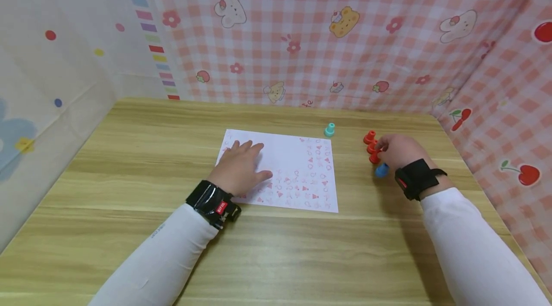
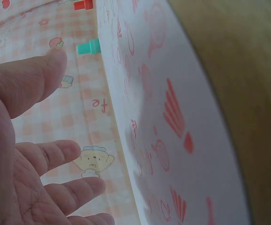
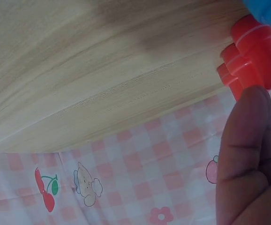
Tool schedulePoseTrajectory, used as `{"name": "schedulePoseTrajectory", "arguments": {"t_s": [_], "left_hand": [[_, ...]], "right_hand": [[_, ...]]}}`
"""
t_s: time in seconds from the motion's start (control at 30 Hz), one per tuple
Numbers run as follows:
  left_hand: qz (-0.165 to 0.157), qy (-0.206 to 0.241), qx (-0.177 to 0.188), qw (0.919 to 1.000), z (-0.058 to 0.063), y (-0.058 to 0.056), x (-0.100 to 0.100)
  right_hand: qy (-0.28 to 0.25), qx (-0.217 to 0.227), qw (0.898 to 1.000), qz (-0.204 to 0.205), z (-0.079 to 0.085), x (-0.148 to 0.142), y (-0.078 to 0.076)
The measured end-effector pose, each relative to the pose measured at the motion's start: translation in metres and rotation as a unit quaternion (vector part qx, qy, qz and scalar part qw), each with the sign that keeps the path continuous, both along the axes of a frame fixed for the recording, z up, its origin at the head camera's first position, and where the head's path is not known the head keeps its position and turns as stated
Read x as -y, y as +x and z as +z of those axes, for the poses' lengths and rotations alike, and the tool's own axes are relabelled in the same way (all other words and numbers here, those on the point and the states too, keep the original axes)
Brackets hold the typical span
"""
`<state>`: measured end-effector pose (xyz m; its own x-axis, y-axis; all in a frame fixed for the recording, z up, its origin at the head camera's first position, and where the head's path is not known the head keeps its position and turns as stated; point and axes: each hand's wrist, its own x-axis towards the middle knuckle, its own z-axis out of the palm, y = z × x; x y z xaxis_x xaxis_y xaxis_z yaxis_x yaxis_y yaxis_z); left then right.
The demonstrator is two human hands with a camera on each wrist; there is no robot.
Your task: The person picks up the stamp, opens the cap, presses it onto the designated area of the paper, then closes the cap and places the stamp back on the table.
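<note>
While reading from the near edge outward, note first two white sleeves [image 1: 172, 248] and a dark strap on each wrist, above a wooden table [image 1: 129, 176].

Next, left hand [image 1: 241, 167]: laid palm-down on the near left part of a paper sheet [image 1: 297, 162], fingers straight and spread, grasping nothing. Pressed flat in this way, probably to keep the sheet from sliding. Sheet itself flat on the table, printed with small red and pink marks, densest toward its right side.

To the right of the sheet and well apart from it, right hand [image 1: 398, 150]: knuckles up, fingers bent down over a short row of red stamps [image 1: 372, 145]. In the wrist view, one fingertip against the nearest red stamp; impossible to tell whether pinched or merely touched. Just beside the wrist, on the near side of the hand, a blue stamp [image 1: 381, 170], untouched.

Stamps grouped off the paper on the right, seemingly for easy reach by that hand without crossing the sheet.

Farther back, a teal stamp [image 1: 329, 129], upright, just beyond the far right corner of the sheet, clear of both hands.

Farthest, a pink checked cloth [image 1: 345, 57] with cartoon animals, hung as a backdrop.
</note>
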<state>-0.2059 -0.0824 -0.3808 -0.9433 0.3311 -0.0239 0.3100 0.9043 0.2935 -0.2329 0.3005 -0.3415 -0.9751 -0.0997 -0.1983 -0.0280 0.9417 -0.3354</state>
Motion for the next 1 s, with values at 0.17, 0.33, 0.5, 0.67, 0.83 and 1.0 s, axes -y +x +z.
{"name": "schedulePoseTrajectory", "arguments": {"t_s": [0.17,0.33,0.5,0.67,0.83,1.0], "left_hand": [[-0.003,0.002,-0.001,1.0000,0.0005,0.0004,0.0004],[-0.004,0.000,-0.001,1.0000,0.0002,0.0001,0.0005],[-0.002,-0.001,0.001,1.0000,-0.0003,0.0004,0.0004],[0.000,-0.001,0.001,1.0000,-0.0003,0.0016,-0.0001],[-0.001,-0.002,-0.001,1.0000,-0.0006,0.0015,-0.0001],[0.000,-0.003,0.000,1.0000,-0.0001,0.0017,-0.0002]], "right_hand": [[-0.003,0.009,1.000,0.005,-0.0001,0.0016,-0.0020],[-0.006,0.006,1.000,0.004,-0.0009,0.0029,-0.0017],[-0.004,0.006,1.000,0.002,-0.0027,0.0039,-0.0029],[-0.003,0.007,1.000,-0.003,-0.0035,0.0043,-0.0039],[-0.001,0.009,1.000,-0.005,-0.0039,0.0044,-0.0043],[0.000,0.011,1.000,-0.005,-0.0030,0.0047,-0.0038]]}}
